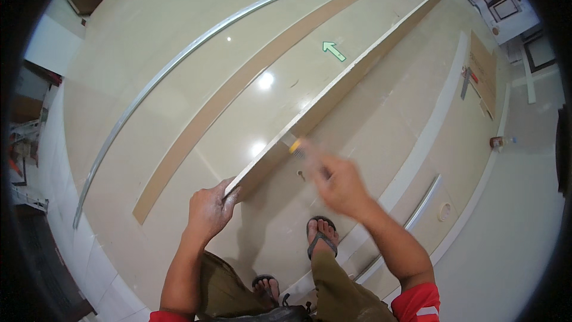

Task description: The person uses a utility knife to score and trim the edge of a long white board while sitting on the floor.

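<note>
Along the left lie 1 long silver metal strip [196,43] and 1 narrow tan board strip [202,118]. Our left hand [208,210] curls its fingers around the near end of 1 long white-edged brownish board [357,77], slanting across the middle. Our right hand [341,183], blurred, wraps its fingers round 1 yellow-and-black tool [295,146] at the board's white edge.

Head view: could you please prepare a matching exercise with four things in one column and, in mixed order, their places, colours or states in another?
Things:
1. left hand
2. right hand
3. wide strip
4. metal strip

Descriptions:
A. brown, between the metal strip and the long board
B. silver-coloured, leftmost of the two strips
C. grips the near end of the long board
D. holds a tool with a yellow part

Pairs: 1-C, 2-D, 3-A, 4-B
</note>
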The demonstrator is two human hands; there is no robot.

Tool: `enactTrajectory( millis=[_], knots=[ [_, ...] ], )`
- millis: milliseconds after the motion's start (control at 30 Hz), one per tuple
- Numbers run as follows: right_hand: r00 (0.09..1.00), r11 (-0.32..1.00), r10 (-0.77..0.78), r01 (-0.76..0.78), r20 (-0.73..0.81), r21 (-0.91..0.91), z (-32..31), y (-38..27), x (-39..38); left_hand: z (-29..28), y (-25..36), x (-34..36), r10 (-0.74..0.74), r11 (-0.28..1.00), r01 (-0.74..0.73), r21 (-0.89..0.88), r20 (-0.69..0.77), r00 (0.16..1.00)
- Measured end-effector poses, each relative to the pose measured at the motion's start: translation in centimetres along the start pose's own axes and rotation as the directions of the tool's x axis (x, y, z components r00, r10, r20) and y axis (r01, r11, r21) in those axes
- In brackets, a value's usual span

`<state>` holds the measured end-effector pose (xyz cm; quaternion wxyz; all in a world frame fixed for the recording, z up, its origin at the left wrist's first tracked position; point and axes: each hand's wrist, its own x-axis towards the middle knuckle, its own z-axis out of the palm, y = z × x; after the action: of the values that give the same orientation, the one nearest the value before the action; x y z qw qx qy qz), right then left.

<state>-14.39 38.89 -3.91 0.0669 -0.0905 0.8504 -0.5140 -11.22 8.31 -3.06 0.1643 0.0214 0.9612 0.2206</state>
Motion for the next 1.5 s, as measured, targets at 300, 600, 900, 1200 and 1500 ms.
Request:
enactTrajectory(
  millis=[300,600,900,1200,1500],
  knots=[
    [0.983,0.921,0.183,-0.162,-0.028,0.355,-1.7,-0.9,-2.9,-0.4,-0.1,0.4,-0.016,1.0,0.016,-0.01,0.051,0.999],
    [0.804,0.714,0.531,-0.253,-0.269,0.653,-4.0,2.4,-5.2,-0.3,8.8,13.3,0.267,0.961,-0.267,0.073,0.004,0.964],
    [0.757,0.72,0.567,-0.263,-0.325,0.642,-4.3,4.4,-8.3,3.0,15.3,20.9,0.307,0.951,-0.298,0.08,-0.136,0.942],
    [0.753,0.7,0.587,-0.289,-0.297,0.653,-4.0,4.4,-8.5,1.0,8.5,14.0,0.305,0.945,-0.294,0.145,-0.06,0.951],
    [0.869,0.756,0.472,-0.312,-0.149,0.576,-2.7,2.3,-6.4,-3.2,-3.4,-2.3,0.141,0.982,-0.143,0.124,0.022,0.99]
  ],
)
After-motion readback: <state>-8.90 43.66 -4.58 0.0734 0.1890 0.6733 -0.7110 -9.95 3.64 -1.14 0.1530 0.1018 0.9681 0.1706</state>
